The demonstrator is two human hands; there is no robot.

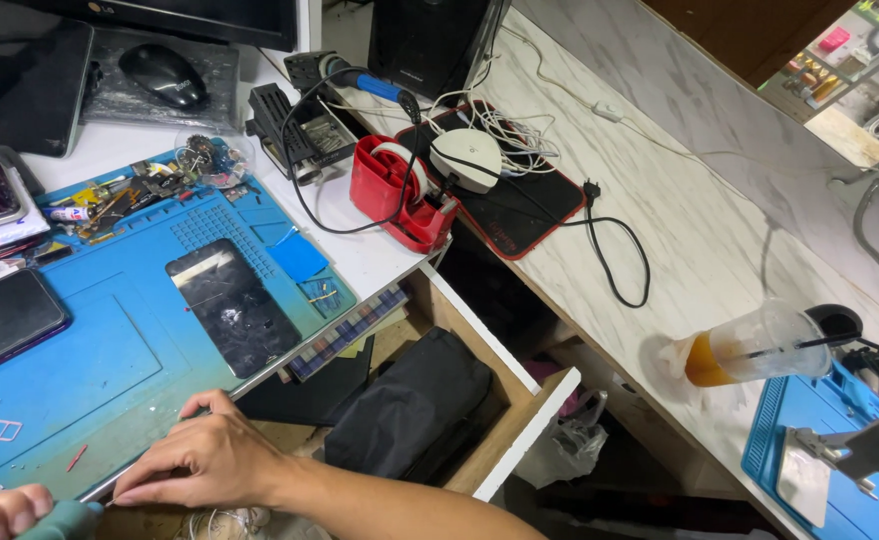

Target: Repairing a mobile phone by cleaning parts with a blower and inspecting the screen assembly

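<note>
Right hand (210, 460) rests at the near edge of the blue mat (110, 350) on the counter (380, 255), fingers curled nearly closed, tips pinching something thin and too small to identify. Left hand (0, 510), cut off at the bottom corner, is closed around a pale green handle (65, 520); the tool's working end is hard to make out. Dark phone panel (235, 305) lies on the mat, apart from both hands; an open drawer (500, 400) sits just right of the forearm.
</note>
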